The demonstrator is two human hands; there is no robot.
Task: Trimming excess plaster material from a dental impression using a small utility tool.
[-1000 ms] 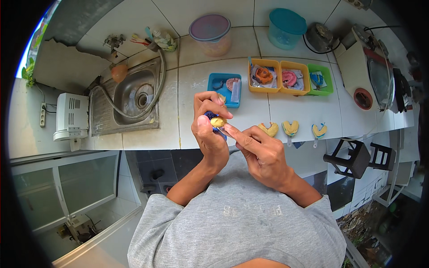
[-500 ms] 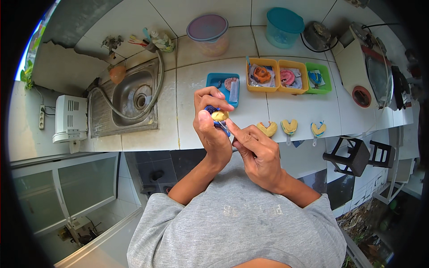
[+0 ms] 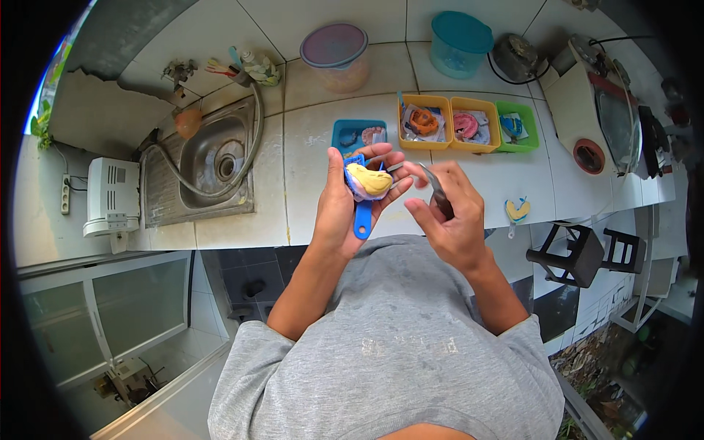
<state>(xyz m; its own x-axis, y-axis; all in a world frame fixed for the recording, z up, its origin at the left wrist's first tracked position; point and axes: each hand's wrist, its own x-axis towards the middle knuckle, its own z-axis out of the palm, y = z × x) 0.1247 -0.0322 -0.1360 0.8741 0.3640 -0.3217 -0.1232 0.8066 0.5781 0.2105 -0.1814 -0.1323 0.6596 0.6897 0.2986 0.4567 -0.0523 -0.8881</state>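
Note:
My left hand [image 3: 337,209] cradles a blue dental impression tray [image 3: 363,222], palm up, with its fingers curled behind it. A yellow plaster cast [image 3: 369,181] fills the tray, and its handle points toward me. In my right hand [image 3: 463,213], just to the right, is a slim metal tool [image 3: 439,192]; its thin end reaches toward my left fingertips, close to the tray's edge. The tool's exact kind is unclear. Another yellow-filled impression tray [image 3: 517,211] lies at the counter's front edge, right of my right hand.
Beyond my hands stands a blue box [image 3: 338,138] with a pink dental model [image 3: 372,135]. Yellow boxes [image 3: 425,145] and a green box [image 3: 528,139] hold coloured impressions. A steel sink [image 3: 198,209] is at left, a white machine [image 3: 587,110] at right, lidded tubs [image 3: 334,66] behind.
My left hand has turned and opened out, bringing the plaster face and blue handle into view. My right hand has drawn back rightward with the tool, now covering the nearer two trays on the counter.

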